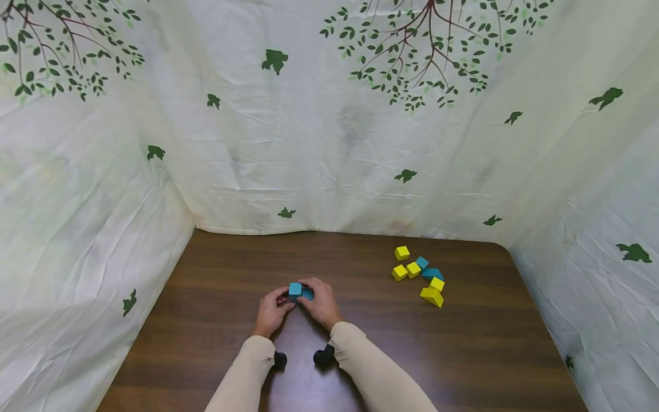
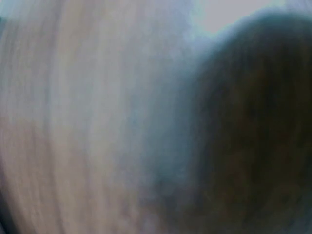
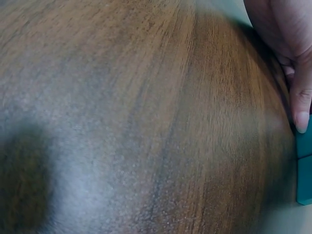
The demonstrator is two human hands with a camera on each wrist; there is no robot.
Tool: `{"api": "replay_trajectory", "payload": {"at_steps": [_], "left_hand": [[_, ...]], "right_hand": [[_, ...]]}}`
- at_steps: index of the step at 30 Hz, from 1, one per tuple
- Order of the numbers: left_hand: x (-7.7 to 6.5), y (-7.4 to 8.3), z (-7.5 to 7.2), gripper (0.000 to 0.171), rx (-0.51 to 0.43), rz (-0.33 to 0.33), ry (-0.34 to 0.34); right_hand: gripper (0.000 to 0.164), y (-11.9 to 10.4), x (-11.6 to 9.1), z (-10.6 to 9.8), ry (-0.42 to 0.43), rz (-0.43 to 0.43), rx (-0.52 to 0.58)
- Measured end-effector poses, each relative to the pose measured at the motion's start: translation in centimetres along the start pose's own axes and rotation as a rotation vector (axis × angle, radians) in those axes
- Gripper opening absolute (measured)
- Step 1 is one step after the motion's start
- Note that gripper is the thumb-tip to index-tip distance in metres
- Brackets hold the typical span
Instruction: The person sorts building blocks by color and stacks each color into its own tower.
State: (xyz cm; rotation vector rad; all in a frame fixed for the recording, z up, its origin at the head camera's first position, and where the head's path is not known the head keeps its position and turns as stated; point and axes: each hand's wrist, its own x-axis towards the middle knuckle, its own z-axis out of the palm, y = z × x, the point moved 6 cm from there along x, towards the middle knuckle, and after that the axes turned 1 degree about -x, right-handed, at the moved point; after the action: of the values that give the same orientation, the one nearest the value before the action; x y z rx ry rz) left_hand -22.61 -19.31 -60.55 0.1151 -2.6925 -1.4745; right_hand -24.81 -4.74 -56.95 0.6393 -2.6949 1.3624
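In the head view, two blue blocks stand side by side between the hands near the middle of the table. The left hand (image 1: 273, 311) holds the left one, a blue cube (image 1: 296, 290), with curled fingers at its left side and the thumb low at its front. From the right, the right hand (image 1: 321, 303) pinches the other blue block (image 1: 308, 293) between thumb and forefinger and partly covers it. At the right wrist view's edge, a thumb (image 3: 302, 109) touches a blue block (image 3: 304, 139); a seam divides it from its neighbour. The left wrist view is blurred.
On the table (image 1: 231, 257) to the right lie several loose yellow blocks (image 1: 402, 253) and two blue blocks, one of them a blue wedge (image 1: 432, 274). A yellow wedge (image 1: 432, 296) lies nearest in that group. A white leaf-print curtain (image 1: 319, 143) surrounds the table's back and sides.
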Motion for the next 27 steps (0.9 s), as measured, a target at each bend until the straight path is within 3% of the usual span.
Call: {"api": "replay_trajectory", "payload": {"at_steps": [10,15,21,27], "left_hand": [[0.1,0.0,0.0,0.036,0.0,0.005,0.015],[-0.1,0.0,0.2,0.038,0.006,0.002,0.017],[-0.1,-0.1,0.3,0.038,0.005,-0.005,0.021],[-0.1,0.0,0.3,0.039,0.008,-0.007,0.022]], "right_hand": [[0.041,0.0,-0.1,-0.3,0.018,-0.001,0.027],[0.047,0.6,-1.0,-2.0,0.055,-0.011,0.09],[0.046,3.3,-2.2,-6.8,0.112,0.017,0.119],[0.043,7.6,-3.6,-13.7,0.206,0.156,0.12]]}}
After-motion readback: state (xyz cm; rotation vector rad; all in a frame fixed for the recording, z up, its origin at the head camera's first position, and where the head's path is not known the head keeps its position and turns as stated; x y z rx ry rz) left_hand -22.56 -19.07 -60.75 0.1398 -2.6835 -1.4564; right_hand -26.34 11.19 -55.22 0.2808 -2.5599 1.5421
